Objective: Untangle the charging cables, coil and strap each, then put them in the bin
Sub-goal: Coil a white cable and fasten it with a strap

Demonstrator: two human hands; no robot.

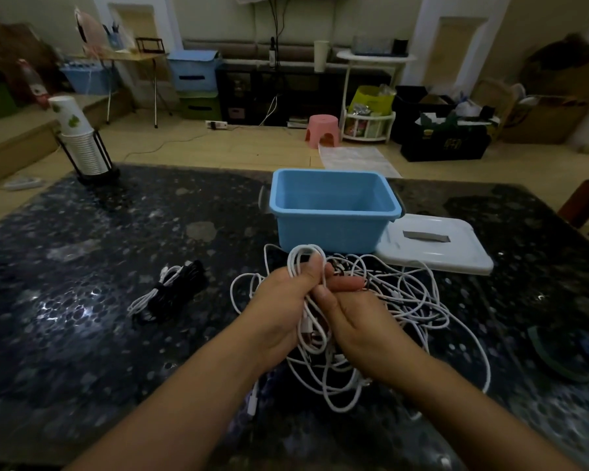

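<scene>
A tangle of white charging cables (405, 300) lies on the dark speckled table (82, 300) in front of the blue bin (334, 212). My left hand (279, 311) grips a bunch of white cable loops (303, 258) that stick up above its fingers. My right hand (351, 321) is curled round the same bunch just below, index finger pointing right. More loops hang beneath both hands. The bin stands open with nothing inside. A black and white cable bundle (170, 290) lies apart to the left.
The bin's white lid (436, 246) lies flat to the right of the bin. A stack of paper cups in a black wire holder (82, 147) stands at the table's far left corner. A dark green object (565, 355) lies near the right edge.
</scene>
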